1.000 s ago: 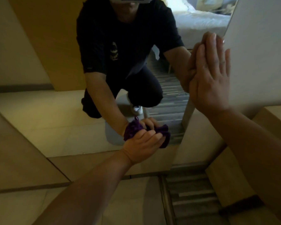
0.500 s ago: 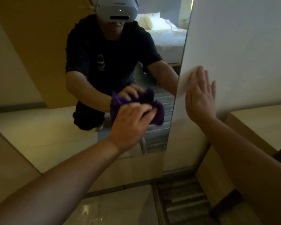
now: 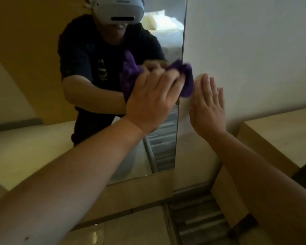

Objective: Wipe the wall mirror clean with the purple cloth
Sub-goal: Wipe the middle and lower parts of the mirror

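Note:
The wall mirror [image 3: 34,71] fills the left and middle of the head view and reflects a person crouching in dark clothes. My left hand [image 3: 152,101] holds the bunched purple cloth [image 3: 187,80] and presses it against the glass at the mirror's right edge, about mid-height. The cloth spills a little past that edge. My right hand [image 3: 208,106] lies flat, fingers straight, on the white wall [image 3: 254,50] just right of the mirror, close beside the cloth.
A light wooden ledge [image 3: 281,133] juts out from the wall at the right, below my right forearm. A wooden panel [image 3: 140,195] runs under the mirror. Pale floor tiles [image 3: 131,230] and a striped grey strip [image 3: 201,225] lie below.
My left hand carried the cloth up from the mirror's bottom and rightwards to its right edge. My right hand stayed flat on the wall, and the view rose.

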